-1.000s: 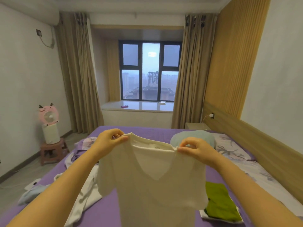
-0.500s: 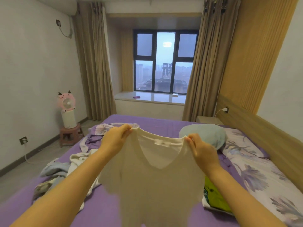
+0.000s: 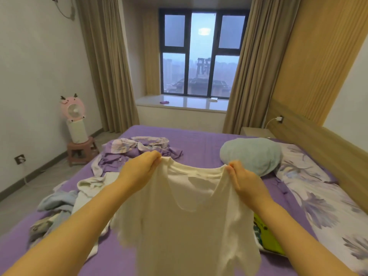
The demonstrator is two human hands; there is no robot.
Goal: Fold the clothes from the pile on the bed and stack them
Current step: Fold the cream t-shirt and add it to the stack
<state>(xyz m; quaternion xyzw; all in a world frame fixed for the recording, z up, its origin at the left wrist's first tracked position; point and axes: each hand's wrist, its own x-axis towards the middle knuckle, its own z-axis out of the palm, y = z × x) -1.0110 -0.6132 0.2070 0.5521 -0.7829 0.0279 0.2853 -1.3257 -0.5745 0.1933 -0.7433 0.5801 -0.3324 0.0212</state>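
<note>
Head view: the person holds a white T-shirt (image 3: pixel 187 220) up in the air over the purple bed (image 3: pixel 199 140). The left hand (image 3: pixel 139 172) pinches one shoulder beside the neckline, and the right hand (image 3: pixel 244 181) pinches the other, so each grip is clamped on cloth and the shirt hangs open between them, its hem dropping out of sight at the bottom edge. To the left lies the pile of unfolded clothes (image 3: pixel 83 194), loosely strewn across the sheet. To the right, partly hidden by the right forearm, sits a folded green garment (image 3: pixel 268 236), likely the start of the stack. A blue pillow (image 3: pixel 251 156) rests further back. The step in hand appears to be spreading the shirt before folding. The next move likely calls for laying it flat on the bare sheet ahead, keeping the shoulders level so no creases form.
</note>
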